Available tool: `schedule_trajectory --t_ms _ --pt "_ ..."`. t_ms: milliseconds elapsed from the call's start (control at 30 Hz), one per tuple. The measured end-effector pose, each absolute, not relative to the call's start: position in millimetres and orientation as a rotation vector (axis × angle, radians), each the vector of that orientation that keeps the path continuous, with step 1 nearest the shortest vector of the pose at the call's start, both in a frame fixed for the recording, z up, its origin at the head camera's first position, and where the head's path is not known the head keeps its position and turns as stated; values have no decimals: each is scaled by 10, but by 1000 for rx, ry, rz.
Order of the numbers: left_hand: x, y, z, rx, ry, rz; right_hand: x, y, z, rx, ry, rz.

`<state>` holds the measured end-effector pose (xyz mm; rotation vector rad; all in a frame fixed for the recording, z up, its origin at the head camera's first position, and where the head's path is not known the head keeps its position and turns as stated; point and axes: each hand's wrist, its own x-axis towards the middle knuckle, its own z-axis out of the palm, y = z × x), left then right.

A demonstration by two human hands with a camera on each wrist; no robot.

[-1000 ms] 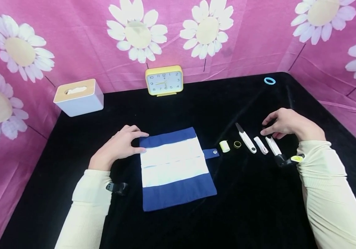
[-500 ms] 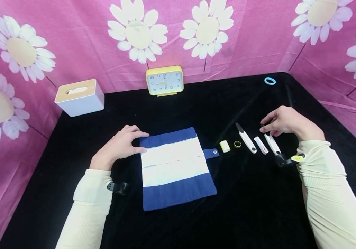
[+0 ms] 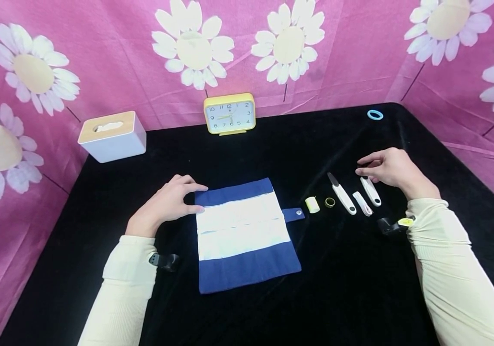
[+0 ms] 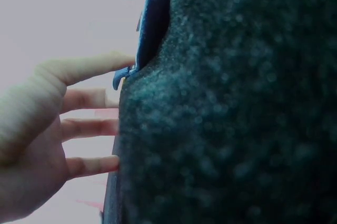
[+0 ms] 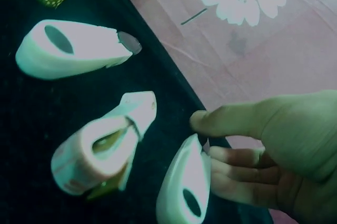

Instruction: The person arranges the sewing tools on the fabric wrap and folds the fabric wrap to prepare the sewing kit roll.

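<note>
A navy-and-white fabric roll pouch (image 3: pixel 242 226) lies unfolded on the black cloth in the head view, its snap strap (image 3: pixel 293 214) pointing right. My left hand (image 3: pixel 166 204) rests at its upper left edge, fingers spread and fairly straight, the thumb tip touching the navy fabric (image 4: pixel 152 19) in the left wrist view. At the right, my right hand (image 3: pixel 391 168) pinches the far tip of a white-handled tool with a hole in its end (image 3: pixel 371 191). To its left lie a white nail clipper (image 3: pixel 362 203) and a white-handled tool with a dark tapered blade (image 3: pixel 343 197).
Between pouch and tools sit a pale yellow thread spool (image 3: pixel 312 204) and a brass thimble (image 3: pixel 330 202). Further back stand a tissue box (image 3: pixel 114 139) and a yellow clock (image 3: pixel 230 114). A light blue ring (image 3: pixel 375 115) lies near the far right corner.
My right hand has moved left and slightly away from me, and the white-handled tool at its fingertips has shifted the same way. My left hand and the pouch stay in place.
</note>
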<state>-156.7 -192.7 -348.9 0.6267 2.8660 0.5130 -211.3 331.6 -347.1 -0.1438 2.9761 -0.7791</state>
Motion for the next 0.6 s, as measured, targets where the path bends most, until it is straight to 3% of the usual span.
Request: schedule_trajectory --t_ms 600 --pt "-1564 -1931 -3470 614 2867 536 -1870 3360 -3575 -202 3057 -724"
